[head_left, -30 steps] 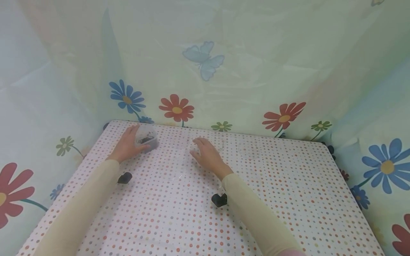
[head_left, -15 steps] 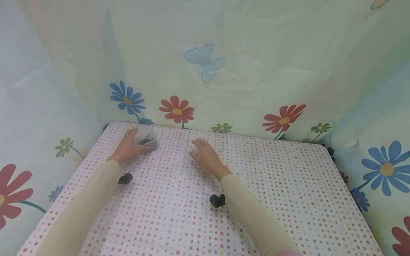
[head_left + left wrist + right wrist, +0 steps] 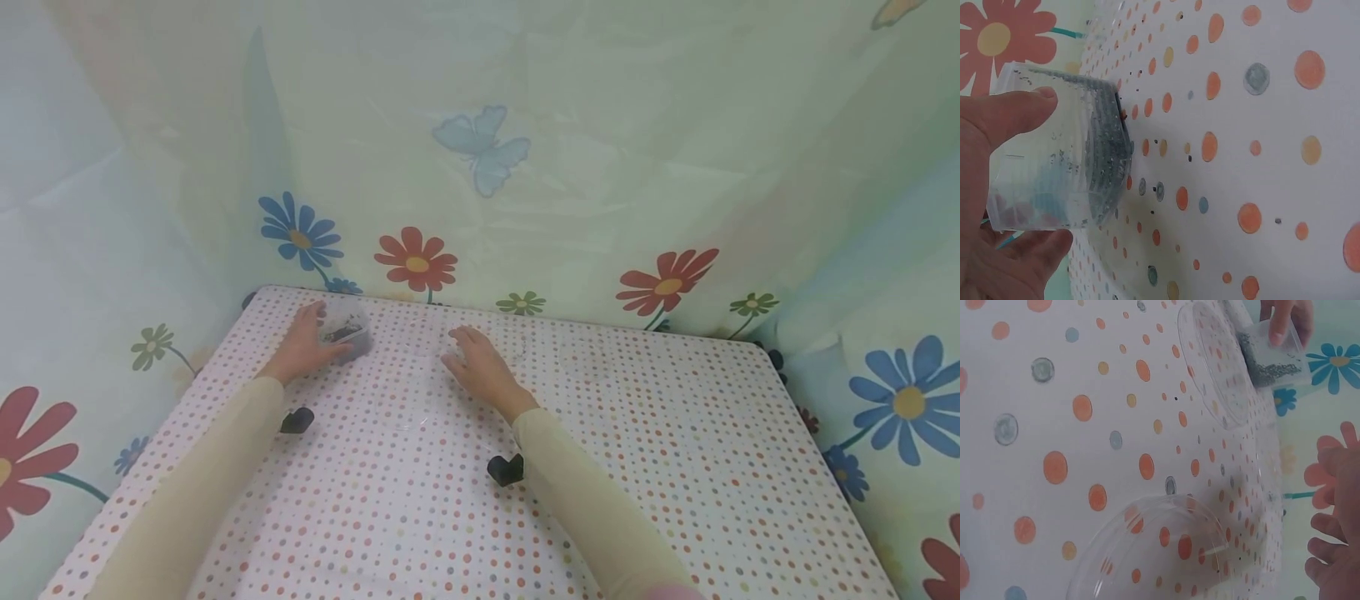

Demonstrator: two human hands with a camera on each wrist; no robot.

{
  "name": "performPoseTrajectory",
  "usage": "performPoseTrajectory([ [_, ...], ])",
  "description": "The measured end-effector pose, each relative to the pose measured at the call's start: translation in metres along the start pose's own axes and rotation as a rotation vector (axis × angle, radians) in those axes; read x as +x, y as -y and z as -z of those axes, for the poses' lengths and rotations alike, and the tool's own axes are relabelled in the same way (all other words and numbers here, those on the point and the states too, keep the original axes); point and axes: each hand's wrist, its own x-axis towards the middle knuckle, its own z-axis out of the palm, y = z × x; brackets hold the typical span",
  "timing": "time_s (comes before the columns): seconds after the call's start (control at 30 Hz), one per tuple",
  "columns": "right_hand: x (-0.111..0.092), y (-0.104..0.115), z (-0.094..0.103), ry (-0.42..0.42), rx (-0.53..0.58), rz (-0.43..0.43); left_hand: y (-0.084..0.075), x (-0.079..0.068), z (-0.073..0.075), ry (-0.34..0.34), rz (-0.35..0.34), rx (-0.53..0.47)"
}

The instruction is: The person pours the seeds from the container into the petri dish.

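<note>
My left hand (image 3: 300,342) grips a clear plastic container (image 3: 351,332) near the table's far left corner. In the left wrist view the thumb lies along one side of the container (image 3: 1054,150) and fingers curl round the other. Dark granules (image 3: 1107,147) cover its bottom, and a few cling to the walls. My right hand (image 3: 483,367) hovers over the middle of the table, fingers loosely bent and holding nothing. Below it in the right wrist view lies a clear round dish (image 3: 1154,550); another clear dish (image 3: 1213,365) lies between it and the container.
A further clear round dish (image 3: 585,358) lies to the right of my right hand. Tiny dark specks dot the spotted tablecloth (image 3: 660,467) near the container. A flowered sheet (image 3: 600,167) hangs behind and beside the table. A black block (image 3: 506,471) shows beside the right sleeve.
The head view has tipped up slightly. Both hands and the container stay almost where they were.
</note>
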Motion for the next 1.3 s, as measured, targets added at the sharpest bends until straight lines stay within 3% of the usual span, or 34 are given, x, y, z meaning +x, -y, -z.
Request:
performPoseTrajectory([
  [0.2, 0.003, 0.004, -0.003, 0.017, 0.056, 0.0, 0.002, 0.002, -0.002, -0.001, 0.018, -0.018],
  [0.67, 0.011, 0.009, -0.007, 0.04, 0.037, -0.014, 0.0, 0.0, -0.003, 0.0, -0.004, -0.025],
  [1.3, 0.019, 0.0, -0.018, 0.058, 0.066, -0.026, 0.005, 0.002, -0.005, 0.017, -0.005, -0.024],
])
